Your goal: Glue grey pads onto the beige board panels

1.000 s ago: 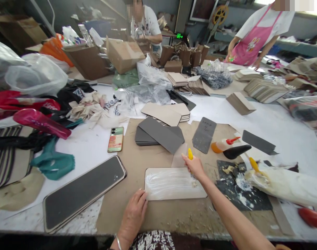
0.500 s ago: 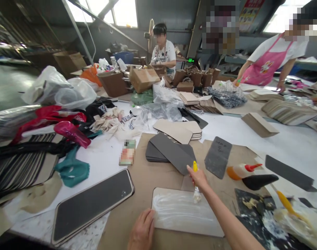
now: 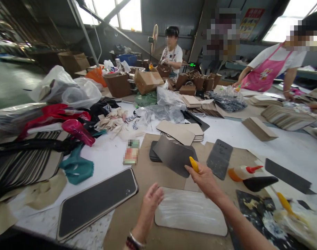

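Note:
My right hand (image 3: 203,175) is closed round a yellow-handled brush (image 3: 193,164), whose bristle end is hidden. Its thumb and finger also pinch the near corner of a dark grey panel (image 3: 171,156), lifted and bent above a stack of similar panels (image 3: 155,157). Below lies a light rounded board (image 3: 191,211) with streaks of wet white glue. At that board's upper left corner is my left hand (image 3: 151,199), raised with fingers apart and holding nothing. To the left, dark panels with pale borders (image 3: 98,201) lie stacked.
Beige boards (image 3: 177,132) are stacked behind. On the right are a red-tipped glue bottle (image 3: 243,173), a black panel (image 3: 288,173) and another yellow-handled tool (image 3: 285,203) by glue-smeared material. Cloth scraps (image 3: 77,168) lie left. Two people (image 3: 171,52) work across the table.
My right hand has left the glued board and now lifts the corner of the top dark panel, still with the brush. My left hand has risen off the board's edge and opened.

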Demonstrator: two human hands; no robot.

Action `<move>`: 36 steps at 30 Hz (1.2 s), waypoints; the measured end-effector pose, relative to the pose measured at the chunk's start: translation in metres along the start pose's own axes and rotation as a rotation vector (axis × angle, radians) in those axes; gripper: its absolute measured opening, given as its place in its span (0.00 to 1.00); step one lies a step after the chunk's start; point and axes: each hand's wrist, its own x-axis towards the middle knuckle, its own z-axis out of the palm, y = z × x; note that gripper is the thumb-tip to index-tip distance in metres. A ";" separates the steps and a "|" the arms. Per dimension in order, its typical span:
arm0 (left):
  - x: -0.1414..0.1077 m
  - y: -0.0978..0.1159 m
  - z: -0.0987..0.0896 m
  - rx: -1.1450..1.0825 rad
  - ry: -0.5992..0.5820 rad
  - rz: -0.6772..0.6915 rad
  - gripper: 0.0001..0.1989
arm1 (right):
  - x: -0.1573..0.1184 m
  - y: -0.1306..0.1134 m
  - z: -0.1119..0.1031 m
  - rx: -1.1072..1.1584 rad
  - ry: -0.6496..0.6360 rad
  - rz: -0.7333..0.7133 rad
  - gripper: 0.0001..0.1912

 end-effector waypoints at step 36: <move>-0.010 -0.029 -0.024 1.284 0.096 0.173 0.13 | -0.129 0.190 -0.031 -0.636 -0.277 0.566 0.19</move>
